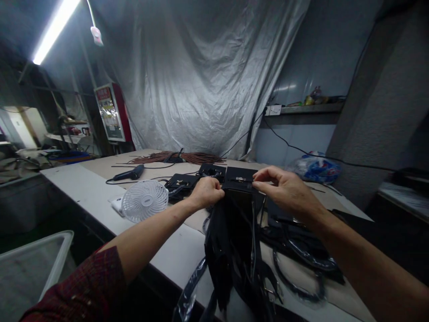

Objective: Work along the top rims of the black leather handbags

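A: Nearest: plaid sleeve (80, 279), lower left. Beyond it, black bag (217, 250), mouth gaping, upright at the front edge of the table (176, 248).

B: Hands?

A: Left hand (208, 193) narrowed to a pinch at the left corner of the bag's flap (243, 172). Right hand (286, 187), thumb and forefinger close together at the flap's right edge; cannot tell whether they grip or only touch.

B: Handling, at a guess?

A: Light. Flap looks flat, stiffish; sides soft, likely to sag. Film-wrapped strap (191, 281) probably slippery.

B: Where to hold?

A: Flap's side edges, I'd say, clear of the metal clasp (240, 180); it may scratch.
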`<state>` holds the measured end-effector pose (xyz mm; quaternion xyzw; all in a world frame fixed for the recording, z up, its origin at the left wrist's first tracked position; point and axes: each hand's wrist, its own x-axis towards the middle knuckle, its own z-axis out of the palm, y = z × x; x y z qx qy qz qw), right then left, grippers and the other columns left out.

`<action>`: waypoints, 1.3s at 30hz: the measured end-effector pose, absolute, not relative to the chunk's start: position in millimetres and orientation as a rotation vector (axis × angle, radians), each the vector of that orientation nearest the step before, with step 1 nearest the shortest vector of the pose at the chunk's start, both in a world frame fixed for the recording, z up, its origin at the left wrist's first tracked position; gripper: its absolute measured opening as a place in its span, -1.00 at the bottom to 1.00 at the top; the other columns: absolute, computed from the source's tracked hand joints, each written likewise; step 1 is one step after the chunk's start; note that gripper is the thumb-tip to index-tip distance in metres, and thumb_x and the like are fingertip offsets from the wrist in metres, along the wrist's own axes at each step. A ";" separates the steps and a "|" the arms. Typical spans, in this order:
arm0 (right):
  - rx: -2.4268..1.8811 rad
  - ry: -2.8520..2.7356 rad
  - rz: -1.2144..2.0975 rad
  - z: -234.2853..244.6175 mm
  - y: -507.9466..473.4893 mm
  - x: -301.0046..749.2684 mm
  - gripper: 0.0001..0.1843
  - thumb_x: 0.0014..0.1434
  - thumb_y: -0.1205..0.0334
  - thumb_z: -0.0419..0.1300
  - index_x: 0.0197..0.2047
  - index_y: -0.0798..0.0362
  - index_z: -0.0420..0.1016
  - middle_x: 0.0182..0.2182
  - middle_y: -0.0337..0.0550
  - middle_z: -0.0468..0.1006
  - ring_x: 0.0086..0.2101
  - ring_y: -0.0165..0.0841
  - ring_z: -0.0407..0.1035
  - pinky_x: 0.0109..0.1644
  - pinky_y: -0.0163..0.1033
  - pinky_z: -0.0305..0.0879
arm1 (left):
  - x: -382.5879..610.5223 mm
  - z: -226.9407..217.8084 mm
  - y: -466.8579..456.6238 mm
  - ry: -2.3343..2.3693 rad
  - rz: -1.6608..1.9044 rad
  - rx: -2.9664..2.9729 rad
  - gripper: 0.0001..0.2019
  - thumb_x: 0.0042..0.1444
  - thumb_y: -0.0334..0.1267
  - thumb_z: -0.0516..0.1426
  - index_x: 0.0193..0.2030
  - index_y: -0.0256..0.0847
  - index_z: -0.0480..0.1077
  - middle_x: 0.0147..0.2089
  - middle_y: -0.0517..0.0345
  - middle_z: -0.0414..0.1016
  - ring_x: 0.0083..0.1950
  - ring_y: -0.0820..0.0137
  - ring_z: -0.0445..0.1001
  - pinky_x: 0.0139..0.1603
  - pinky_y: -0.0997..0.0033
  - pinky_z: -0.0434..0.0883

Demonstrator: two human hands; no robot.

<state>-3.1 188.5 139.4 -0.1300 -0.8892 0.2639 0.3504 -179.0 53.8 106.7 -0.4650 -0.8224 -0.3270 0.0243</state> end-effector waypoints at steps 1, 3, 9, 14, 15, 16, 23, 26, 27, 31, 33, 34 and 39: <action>-0.333 -2.276 0.717 139.5 181.6 6.4 -0.81 0.07 0.12 0.18 -0.30 0.05 0.47 -0.28 -0.12 0.56 -0.29 -0.28 0.42 -0.21 -0.22 0.31 | -178.6 108.1 47.7 -2.549 -1.020 -1.405 -0.86 -0.15 -0.30 0.07 -0.55 -0.27 0.44 -0.61 0.19 0.36 -0.51 0.45 0.32 -0.50 0.49 0.19; -0.322 -2.236 0.809 134.6 164.5 29.2 -0.74 0.10 0.04 0.18 -0.21 0.01 0.45 -0.22 -0.08 0.56 -0.26 -0.23 0.44 -0.23 -0.19 0.35 | -178.0 111.1 33.8 -2.551 -1.044 -1.329 -0.86 -0.14 -0.28 0.07 -0.55 -0.27 0.42 -0.60 0.18 0.36 -0.49 0.44 0.33 -0.47 0.49 0.21; -0.201 -2.293 0.638 78.4 107.9 83.1 -0.35 0.02 -0.05 0.25 0.18 -0.25 0.20 0.12 -0.08 0.37 -0.06 -0.07 0.42 -0.17 -0.08 0.49 | -178.4 115.8 8.6 -2.625 -0.888 -1.139 -0.87 -0.11 -0.23 0.09 -0.55 -0.22 0.32 -0.57 0.18 0.35 -0.47 0.40 0.32 -0.44 0.44 0.21; -0.189 -2.324 0.320 32.5 88.8 80.7 0.01 -0.07 0.06 0.30 0.36 -0.18 -0.14 0.28 -0.04 0.11 0.16 0.06 0.19 0.03 0.08 0.43 | -173.7 115.7 11.4 -2.525 -0.709 -1.202 -0.86 -0.08 -0.27 0.09 -0.32 -0.19 0.33 -0.36 0.13 0.40 -0.33 0.33 0.37 -0.26 0.33 0.34; -0.201 -2.321 0.290 27.7 89.3 79.4 0.01 -0.06 0.12 0.28 0.37 -0.16 -0.16 0.27 -0.03 0.11 0.17 0.05 0.18 0.04 0.08 0.42 | -172.3 116.2 12.1 -2.431 -0.732 -1.253 -0.77 -0.10 -0.32 0.09 -0.22 -0.21 0.32 -0.24 0.08 0.39 -0.23 0.30 0.39 -0.17 0.31 0.36; -0.208 -2.318 0.276 24.4 91.0 79.0 -0.01 -0.04 0.17 0.25 0.38 -0.15 -0.17 0.27 -0.02 0.13 0.17 0.04 0.18 0.05 0.07 0.42 | -171.0 117.2 12.5 -2.313 -0.747 -1.343 -0.65 -0.13 -0.38 0.10 -0.12 -0.23 0.29 -0.11 0.01 0.36 -0.09 0.27 0.38 -0.05 0.29 0.36; -0.405 -2.401 0.609 29.5 115.1 89.8 -0.53 0.12 0.18 0.10 0.12 -0.12 0.23 -0.06 -0.06 0.52 -0.11 -0.14 0.47 -0.14 -0.12 0.51 | -168.4 131.1 18.9 -1.849 -0.470 -2.097 -0.54 -0.19 -0.53 0.14 -0.08 -0.12 0.36 0.19 0.03 0.08 0.24 0.17 0.10 0.27 0.10 0.15; -0.491 -2.415 0.863 37.3 119.7 93.3 -0.59 0.16 0.12 0.08 0.08 -0.05 0.29 -0.05 -0.05 0.52 -0.09 -0.17 0.46 -0.09 -0.17 0.48 | -167.7 133.7 26.4 -1.829 -0.382 -2.129 -0.59 -0.16 -0.47 0.21 -0.11 -0.12 0.39 0.16 0.02 0.10 0.18 0.14 0.12 0.19 0.05 0.21; -0.498 -2.401 0.945 39.2 120.9 94.2 -0.58 0.16 0.11 0.09 0.09 -0.03 0.30 -0.03 -0.03 0.52 -0.07 -0.17 0.45 -0.07 -0.18 0.47 | -167.1 134.2 29.1 -1.822 -0.358 -2.133 -0.61 -0.16 -0.44 0.24 -0.12 -0.13 0.40 0.14 0.02 0.12 0.16 0.14 0.13 0.16 0.06 0.24; -0.526 -2.280 1.226 42.4 129.3 97.6 -0.50 0.12 0.00 0.14 0.10 0.02 0.31 0.00 0.01 0.50 -0.03 -0.12 0.42 -0.03 -0.14 0.46 | -166.1 135.5 38.9 -1.806 -0.347 -2.117 -0.66 -0.13 -0.33 0.30 -0.15 -0.18 0.43 0.05 0.00 0.19 0.07 0.19 0.18 0.07 0.16 0.30; -0.517 -2.217 1.338 42.0 135.1 99.0 -0.47 0.09 -0.04 0.18 0.08 0.02 0.33 0.00 0.01 0.50 -0.03 -0.11 0.41 -0.01 -0.10 0.44 | -167.1 136.1 42.6 -1.786 -0.367 -2.111 -0.69 -0.12 -0.32 0.31 -0.17 -0.19 0.45 0.01 0.01 0.22 0.04 0.21 0.19 0.05 0.21 0.30; -0.508 -2.191 1.385 41.7 138.0 99.6 -0.46 0.08 -0.05 0.19 0.08 0.02 0.33 0.00 0.01 0.50 -0.03 -0.11 0.41 0.00 -0.09 0.43 | -167.8 136.3 44.2 -1.774 -0.374 -2.127 -0.72 -0.11 -0.29 0.31 -0.19 -0.19 0.47 -0.01 0.02 0.24 0.03 0.22 0.20 0.05 0.23 0.30; -0.442 -2.116 1.590 39.4 151.0 101.7 -0.51 0.14 -0.01 0.19 0.10 -0.02 0.33 0.01 -0.01 0.48 -0.02 -0.13 0.40 0.05 -0.06 0.38 | -172.9 136.6 49.5 -1.767 -0.487 -2.277 -0.83 -0.05 -0.13 0.30 -0.37 -0.16 0.55 -0.07 0.07 0.31 0.04 0.26 0.20 0.09 0.29 0.26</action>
